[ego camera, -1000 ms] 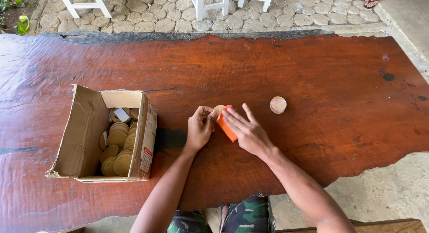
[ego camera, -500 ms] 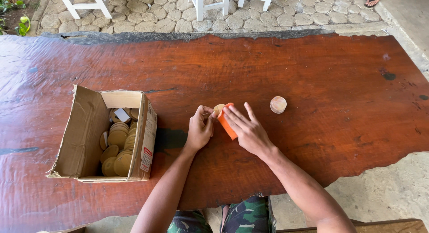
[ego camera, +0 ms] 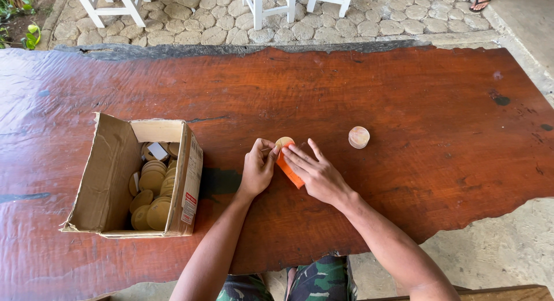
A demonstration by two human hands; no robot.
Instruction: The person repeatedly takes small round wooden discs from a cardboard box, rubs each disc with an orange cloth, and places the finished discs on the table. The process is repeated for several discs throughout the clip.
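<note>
My left hand (ego camera: 257, 167) pinches a small round tan wooden disc (ego camera: 283, 142) upright on the red-brown wooden table (ego camera: 358, 87). My right hand (ego camera: 317, 173) presses an orange piece of sandpaper (ego camera: 289, 170) against that disc, fingers spread flat over it. Another round disc (ego camera: 359, 137) lies alone on the table to the right of my hands.
An open cardboard box (ego camera: 109, 174) with several tan discs inside stands at the left. White stool legs (ego camera: 271, 4) rise beyond the table's far edge on a cobbled floor. Another person's sandalled foot (ego camera: 480, 0) shows at the top right.
</note>
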